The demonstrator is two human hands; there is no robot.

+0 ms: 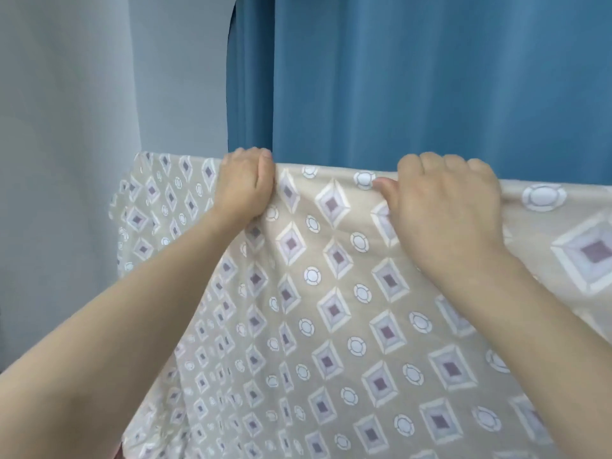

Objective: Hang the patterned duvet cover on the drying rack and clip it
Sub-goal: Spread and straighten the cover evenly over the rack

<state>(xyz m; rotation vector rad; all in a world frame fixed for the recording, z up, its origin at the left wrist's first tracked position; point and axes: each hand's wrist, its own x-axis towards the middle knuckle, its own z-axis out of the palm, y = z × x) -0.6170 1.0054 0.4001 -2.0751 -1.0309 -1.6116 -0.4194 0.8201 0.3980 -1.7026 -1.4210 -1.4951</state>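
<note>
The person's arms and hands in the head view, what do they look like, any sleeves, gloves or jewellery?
Both arms are bare from the frame edge to the wrist, with no sleeve showing. The left hand and the right hand are ungloved. No ring, watch, bracelet or marking shows on either. The nails that show look short and unpainted.

The patterned duvet cover [331,309] fills the lower and right field, draped from its top fold down toward the viewer, so nothing passes low without meeting cloth. Along that fold, 2 hands take up room: the left hand [246,183] and the right hand [447,207], with a short bare stretch of fold between them. Directly behind hangs the blue curtain [414,81] (close behind the fold). Left of the cover, beside the pale wall [66,127], the space is open.
</note>
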